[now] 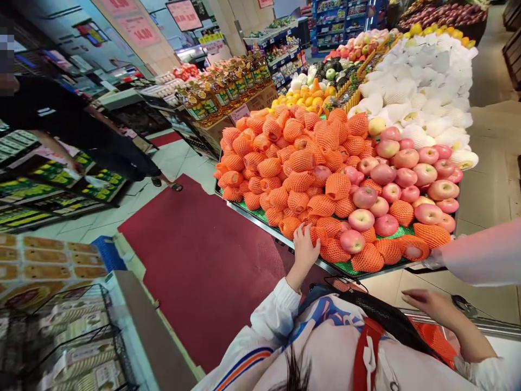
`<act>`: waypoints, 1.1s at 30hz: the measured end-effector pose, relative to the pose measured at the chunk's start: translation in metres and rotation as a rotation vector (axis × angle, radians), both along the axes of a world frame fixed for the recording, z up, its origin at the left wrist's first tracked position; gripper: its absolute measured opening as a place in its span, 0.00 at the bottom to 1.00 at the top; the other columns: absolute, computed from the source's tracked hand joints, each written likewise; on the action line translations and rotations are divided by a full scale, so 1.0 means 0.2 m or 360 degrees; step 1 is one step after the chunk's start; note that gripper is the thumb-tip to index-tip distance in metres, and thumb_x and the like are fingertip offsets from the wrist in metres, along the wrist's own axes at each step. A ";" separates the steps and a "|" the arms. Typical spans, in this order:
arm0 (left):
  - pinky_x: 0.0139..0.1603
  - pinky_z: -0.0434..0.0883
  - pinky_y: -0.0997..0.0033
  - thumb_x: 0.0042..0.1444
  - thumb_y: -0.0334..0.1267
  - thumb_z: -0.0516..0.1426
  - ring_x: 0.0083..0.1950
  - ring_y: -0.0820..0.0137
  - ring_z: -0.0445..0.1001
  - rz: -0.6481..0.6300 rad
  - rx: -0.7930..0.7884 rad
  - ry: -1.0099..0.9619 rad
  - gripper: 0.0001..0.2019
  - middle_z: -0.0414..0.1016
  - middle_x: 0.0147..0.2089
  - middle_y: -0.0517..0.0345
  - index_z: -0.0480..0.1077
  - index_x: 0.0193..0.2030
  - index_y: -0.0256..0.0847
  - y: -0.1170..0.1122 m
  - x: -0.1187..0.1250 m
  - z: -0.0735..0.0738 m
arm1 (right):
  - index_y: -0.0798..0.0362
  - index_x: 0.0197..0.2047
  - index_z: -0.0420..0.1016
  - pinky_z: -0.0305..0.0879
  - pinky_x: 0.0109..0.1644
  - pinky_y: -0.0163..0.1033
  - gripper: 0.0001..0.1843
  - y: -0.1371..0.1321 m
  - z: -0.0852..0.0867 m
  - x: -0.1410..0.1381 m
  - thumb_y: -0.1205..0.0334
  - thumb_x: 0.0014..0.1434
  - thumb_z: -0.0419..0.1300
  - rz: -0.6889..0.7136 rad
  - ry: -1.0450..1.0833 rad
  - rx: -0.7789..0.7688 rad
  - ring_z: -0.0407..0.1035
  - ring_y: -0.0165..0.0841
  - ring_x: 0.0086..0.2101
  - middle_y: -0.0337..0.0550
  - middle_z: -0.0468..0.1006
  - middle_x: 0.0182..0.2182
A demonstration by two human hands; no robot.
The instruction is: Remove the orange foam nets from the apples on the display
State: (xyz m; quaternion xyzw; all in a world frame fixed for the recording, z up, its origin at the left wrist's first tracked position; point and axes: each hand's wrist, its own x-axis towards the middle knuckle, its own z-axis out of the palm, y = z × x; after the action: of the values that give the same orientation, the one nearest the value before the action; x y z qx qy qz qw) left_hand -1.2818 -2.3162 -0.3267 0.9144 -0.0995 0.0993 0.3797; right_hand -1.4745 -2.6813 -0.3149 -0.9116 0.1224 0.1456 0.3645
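My left hand (306,247) rests at the front edge of the fruit stand, fingers slightly apart and touching fruit wrapped in orange foam netting (290,227). It does not appear to grip any piece. My right hand (431,305) hangs low at the right with fingers stretched out and nothing in it. Below that hand, orange netting (433,339) shows in a white-rimmed holder, partly hidden by my body. Bare pink apples (361,220) lie among the netted fruit on the stand's green mat (348,267).
White-wrapped fruit (427,81) and oranges (303,98) fill the stand's far parts. A whitish roll (484,252) juts in at the right corner. Bottles of oil (222,89) stand behind. A person in black (81,119) is at the left, past the red mat (195,260).
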 end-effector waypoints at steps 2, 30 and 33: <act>0.76 0.62 0.36 0.61 0.33 0.63 0.73 0.45 0.63 0.0021 -0.0021 0.0050 0.28 0.66 0.71 0.32 0.68 0.68 0.33 0.05 0.05 -0.01 | 0.45 0.44 0.90 0.79 0.57 0.62 0.34 0.09 0.07 0.22 0.27 0.55 0.59 0.0114 0.0020 0.0125 0.83 0.57 0.49 0.50 0.87 0.48; 0.83 0.55 0.38 0.70 0.45 0.62 0.83 0.47 0.53 0.0261 -0.0641 -0.0086 0.39 0.54 0.82 0.34 0.52 0.82 0.40 -0.51 0.05 0.22 | 0.53 0.50 0.78 0.70 0.53 0.54 0.25 0.45 0.54 1.60 0.50 0.51 0.62 0.0016 -0.1236 0.0092 0.75 0.50 0.45 0.55 0.82 0.45; 0.82 0.53 0.34 0.70 0.39 0.60 0.84 0.39 0.48 0.0344 -0.0264 0.0131 0.37 0.44 0.84 0.28 0.54 0.82 0.35 -0.67 0.29 0.22 | 0.53 0.46 0.77 0.70 0.54 0.55 0.23 0.50 0.49 1.54 0.52 0.48 0.61 0.0013 -0.1017 0.0133 0.75 0.50 0.45 0.56 0.83 0.44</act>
State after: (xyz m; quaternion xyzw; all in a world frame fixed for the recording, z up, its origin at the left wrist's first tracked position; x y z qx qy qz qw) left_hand -1.2234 -2.4495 -0.2829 0.8885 0.0238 0.1101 0.4448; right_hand -1.1660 -2.5804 -0.2170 -0.8959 -0.0079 -0.1416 0.4209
